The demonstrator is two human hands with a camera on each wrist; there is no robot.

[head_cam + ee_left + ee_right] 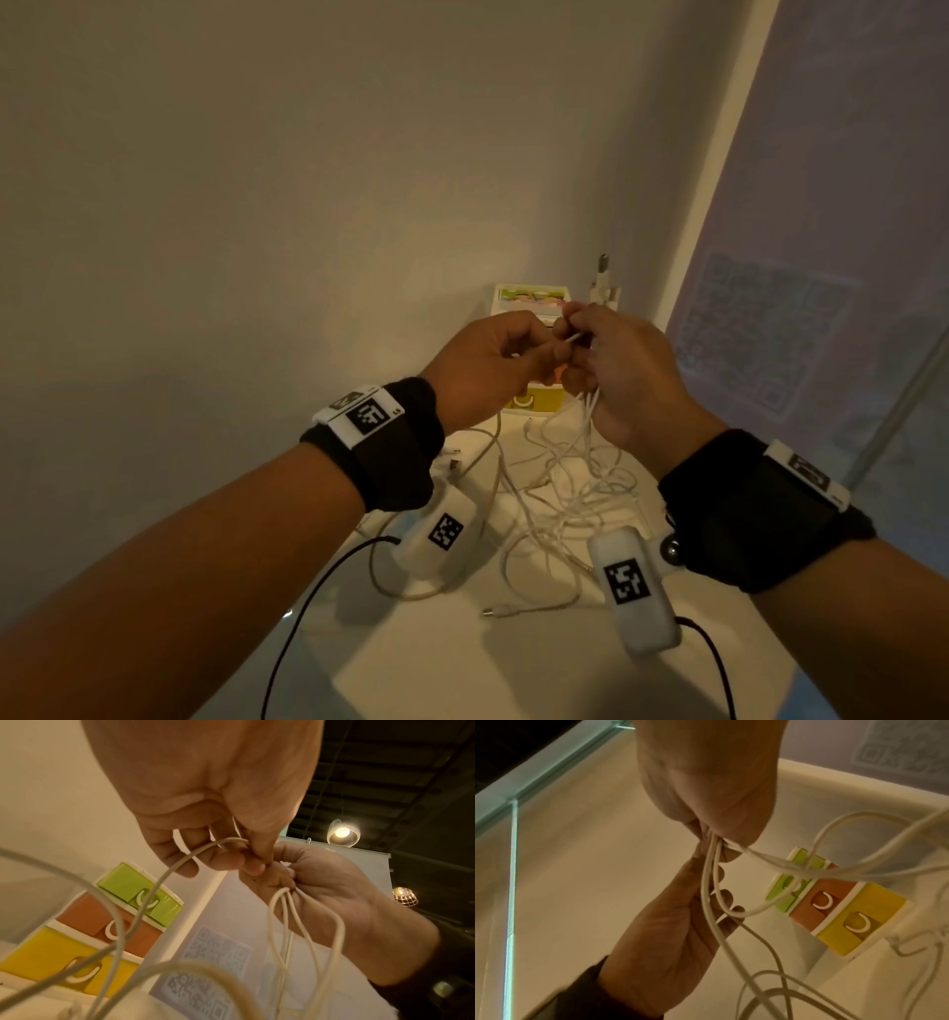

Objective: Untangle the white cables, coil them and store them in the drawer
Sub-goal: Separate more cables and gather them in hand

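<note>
Both hands are raised above a white table [441, 663]. My left hand [539, 352] pinches a single white cable strand [180, 862] between thumb and fingers. My right hand [577, 339] touches it fingertip to fingertip and grips several loops of white cable [303, 923] that hang down from its fist [713, 845]. The rest of the white cables lie in a loose tangle [560, 493] on the table under the hands. Behind stands a small drawer unit [102, 923] with green, orange and yellow drawers, all shut; its yellow drawer [529, 401] shows below my hands.
A white plug adapter [603, 293] stands at the back by the wall corner. A pale panel with a QR pattern [770, 334] borders the table on the right. A loose connector end [488, 611] lies near the front. Black camera leads [318, 580] trail off my wrists.
</note>
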